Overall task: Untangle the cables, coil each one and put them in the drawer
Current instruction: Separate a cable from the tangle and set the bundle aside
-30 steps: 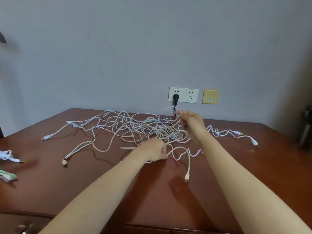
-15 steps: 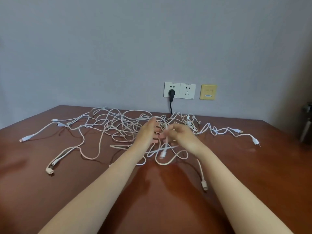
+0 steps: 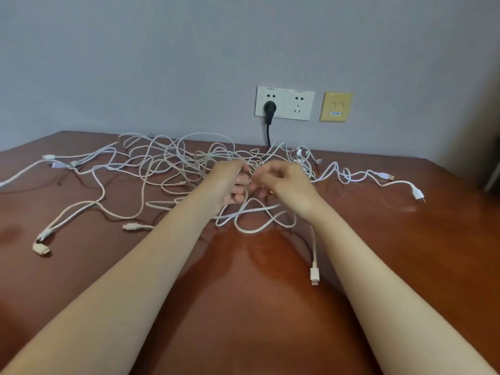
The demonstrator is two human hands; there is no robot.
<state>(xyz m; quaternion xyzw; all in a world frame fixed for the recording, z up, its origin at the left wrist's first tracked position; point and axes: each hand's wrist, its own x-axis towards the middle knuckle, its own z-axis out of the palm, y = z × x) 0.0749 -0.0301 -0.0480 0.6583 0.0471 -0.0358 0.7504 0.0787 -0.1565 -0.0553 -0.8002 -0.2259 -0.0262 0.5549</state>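
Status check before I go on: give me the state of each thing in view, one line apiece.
Cable tangle: still knotted, none coiled, spread on the table.
Left hand: fingers curled in the tangle's middle, among strands.
Right hand: fingers pinched by the left hand, grip unclear.
Black plug: seated in the left wall socket.
Right socket: empty.
Loose connector: lying free near the right forearm.
Drawer: not in view.

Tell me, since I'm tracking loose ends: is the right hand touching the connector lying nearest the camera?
Apart. The head view shows the right hand up at the tangle, with bare table between it and the connector.
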